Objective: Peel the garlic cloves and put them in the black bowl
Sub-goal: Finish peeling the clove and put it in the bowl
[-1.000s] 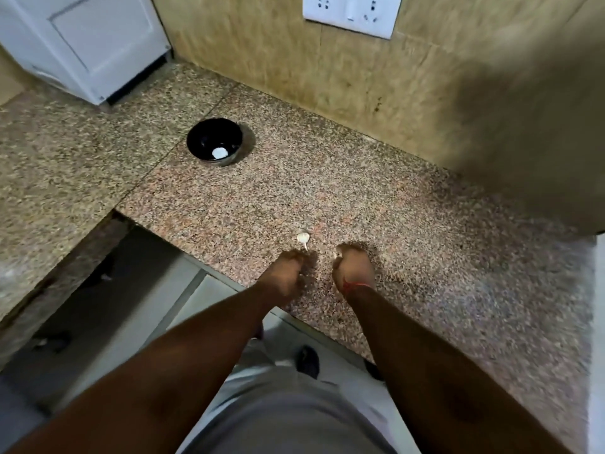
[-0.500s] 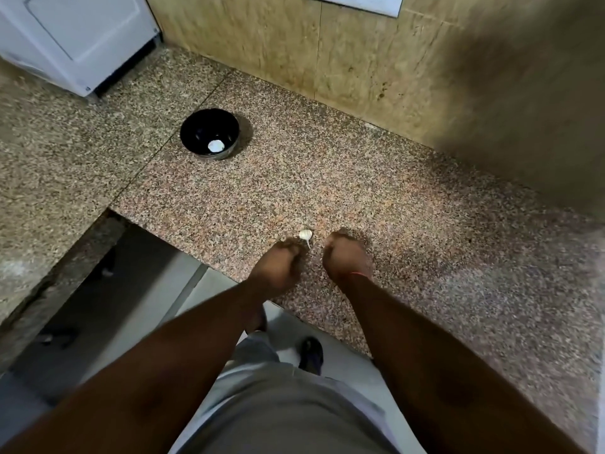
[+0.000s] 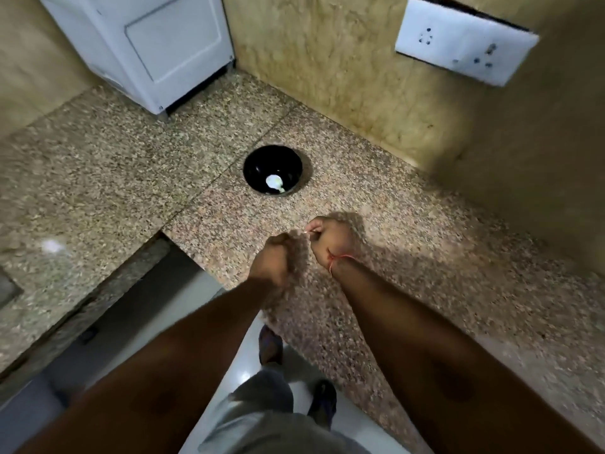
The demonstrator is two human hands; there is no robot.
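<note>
Head view of two bare hands raised close together above a speckled granite counter (image 3: 425,257). The right hand (image 3: 330,239) has its fingers curled inward and pinches a small pale sliver at their tips, seemingly a garlic clove (image 3: 307,231) or a scrap of its skin; too little of it shows to give its long axis or which way it points, and blur hides its surface. A red thread (image 3: 337,258) circles the right wrist just below the grip. The left hand (image 3: 273,258), just left of and slightly nearer than the pinch, is closed in a fist; whether it encloses anything cannot be told. Beyond the grip and a little to its left stands the black bowl (image 3: 258,160), round and glossy, well apart from both hands, holding one whitish peeled clove (image 3: 274,182) near its near wall. Farther off, a white appliance (image 3: 147,44) stands at the back left corner, and a white socket plate (image 3: 465,44) is fixed to the wall up and right of the grip.
</note>
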